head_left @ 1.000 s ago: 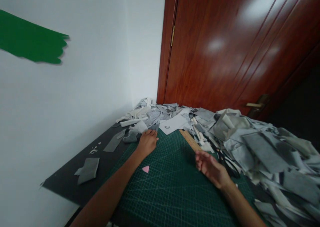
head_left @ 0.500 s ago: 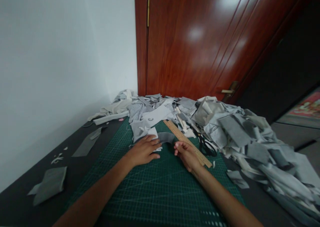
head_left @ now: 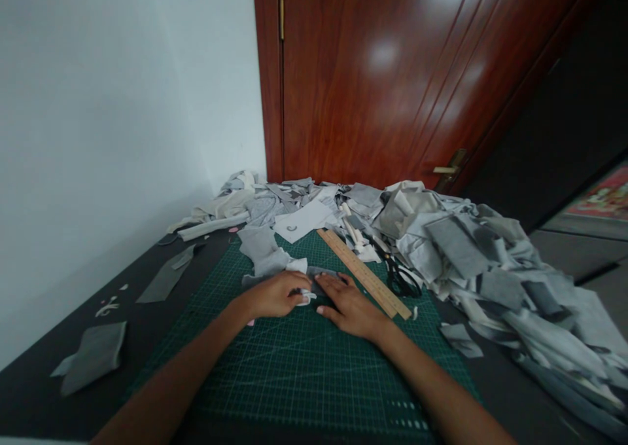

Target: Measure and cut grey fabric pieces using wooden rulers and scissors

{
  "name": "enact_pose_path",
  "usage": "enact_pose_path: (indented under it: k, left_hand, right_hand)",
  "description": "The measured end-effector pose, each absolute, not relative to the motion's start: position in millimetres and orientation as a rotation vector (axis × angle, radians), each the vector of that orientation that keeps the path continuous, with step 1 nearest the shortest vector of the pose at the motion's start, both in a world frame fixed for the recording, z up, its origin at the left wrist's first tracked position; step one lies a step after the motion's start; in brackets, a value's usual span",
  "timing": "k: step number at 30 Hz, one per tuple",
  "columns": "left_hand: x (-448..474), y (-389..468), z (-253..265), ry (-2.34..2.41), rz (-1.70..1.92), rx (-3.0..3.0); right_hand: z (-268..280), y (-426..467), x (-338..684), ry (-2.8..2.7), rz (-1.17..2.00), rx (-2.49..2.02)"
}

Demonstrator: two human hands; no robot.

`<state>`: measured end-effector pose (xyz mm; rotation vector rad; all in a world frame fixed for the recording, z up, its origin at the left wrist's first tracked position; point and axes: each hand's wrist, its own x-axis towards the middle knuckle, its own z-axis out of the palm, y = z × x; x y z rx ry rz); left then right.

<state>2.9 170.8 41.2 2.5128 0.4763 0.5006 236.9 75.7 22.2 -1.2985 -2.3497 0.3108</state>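
My left hand (head_left: pixel 277 294) is closed, its fingertips pinching the edge of a white fabric scrap (head_left: pixel 307 296) over the green cutting mat (head_left: pixel 294 373). My right hand (head_left: pixel 350 306) lies flat with its fingers stretched over a dark grey fabric strip (head_left: pixel 321 271), pressing it on the mat. Both hands nearly meet, and they hide much of the strip. Behind my left hand rests a light grey fabric piece (head_left: pixel 262 250), with white cloth (head_left: pixel 297 265) at its near end.
A wooden ruler (head_left: pixel 366 271) and black-handled scissors (head_left: pixel 403 280) lie right of my hands. Heaped fabric scraps (head_left: pixel 456 242) line the back and right side. On the dark tabletop at left are a folded grey cloth (head_left: pixel 95 353) and a flat grey piece (head_left: pixel 167 281).
My right hand has gone from a loose curl at the strip's end to lying flat on it. My left hand has closed on white fabric. The light grey piece now lies more spread out.
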Motion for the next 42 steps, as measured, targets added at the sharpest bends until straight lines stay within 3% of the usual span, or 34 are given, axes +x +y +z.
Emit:
enact_pose_path:
  k: [9, 17, 23, 26, 29, 32, 36, 42]
  left_hand:
    - [-29, 198, 61, 1.063, 0.434, 3.014]
    - [-80, 225, 68, 1.752, 0.467, 2.829]
    - [-101, 232, 67, 2.063, 0.676, 2.623]
    - [-84, 228, 66, 1.85, 1.063, 2.628]
    - [-51, 212, 62, 1.253, 1.223, 2.689]
    - [-18, 185, 53, 0.737, 0.926, 2.826]
    - [4, 162, 39, 0.457, 0.544, 2.892]
    - [1, 170, 36, 0.425, 0.562, 2.711]
  right_hand:
    - [33, 70, 240, -2.415, 0.045, -1.492]
    - [36, 68, 267, -2.481, -0.312, -1.389]
    - [35, 70, 294, -2.147, -0.474, -1.339]
    - [30, 71, 297, -1.886, -0.351, -1.306]
    - [26, 70, 288, -1.896, -0.138, -1.245]
    - [24, 67, 273, -2.004, -0.029, -1.239]
    - [22, 65, 261, -1.992, 0.098, -1.261]
    - [19, 68, 265, -1.96, 0.118, -1.383]
